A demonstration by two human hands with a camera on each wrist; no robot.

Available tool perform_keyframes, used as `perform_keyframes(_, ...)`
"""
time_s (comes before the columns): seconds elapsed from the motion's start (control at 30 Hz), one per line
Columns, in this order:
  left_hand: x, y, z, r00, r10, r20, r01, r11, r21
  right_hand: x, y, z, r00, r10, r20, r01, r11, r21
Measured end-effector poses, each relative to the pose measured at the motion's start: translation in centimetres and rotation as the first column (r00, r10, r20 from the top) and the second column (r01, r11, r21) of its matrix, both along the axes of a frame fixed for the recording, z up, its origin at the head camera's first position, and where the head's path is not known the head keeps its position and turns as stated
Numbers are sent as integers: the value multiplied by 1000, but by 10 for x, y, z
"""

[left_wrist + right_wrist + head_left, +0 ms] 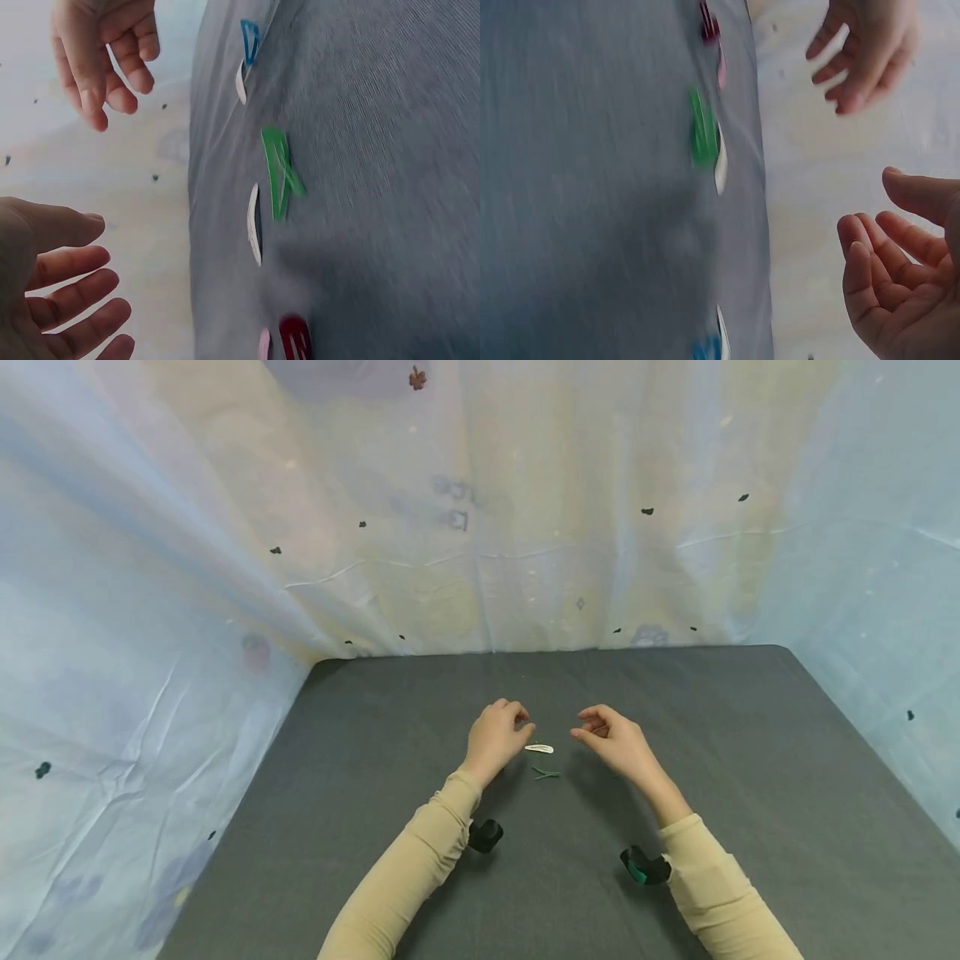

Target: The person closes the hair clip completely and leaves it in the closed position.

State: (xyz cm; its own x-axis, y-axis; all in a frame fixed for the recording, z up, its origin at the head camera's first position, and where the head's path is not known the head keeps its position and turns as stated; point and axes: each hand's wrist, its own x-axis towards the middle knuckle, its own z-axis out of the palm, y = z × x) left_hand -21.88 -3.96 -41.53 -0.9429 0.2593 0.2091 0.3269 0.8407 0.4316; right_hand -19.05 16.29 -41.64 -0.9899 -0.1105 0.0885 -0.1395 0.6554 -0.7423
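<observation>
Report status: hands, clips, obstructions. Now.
Left hand and right hand raised, empty, apart. Green clip, spread open, and white clip on grey cloth, neither hand touching them. Nothing visibly in the way.

In the left wrist view the grey counter (382,210) carries a blue clip (246,43) and white clip (241,82) at top, green clip (274,159) and second white clip (254,225) mid-frame, red clip (295,331) and pink clip (264,345) at bottom.
</observation>
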Motion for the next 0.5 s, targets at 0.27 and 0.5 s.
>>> perform_keyframes(0.27, 17, -37, -17, 998, 64, 9, -64, 996, 55, 10, -57, -18, 995, 103, 4, -103, 992, -75)
perform_keyframes(0.5, 31, -60, -40, 998, 65, 17, -65, 997, 41, 14, -89, -34, 980, 197, 40, -194, 979, -69)
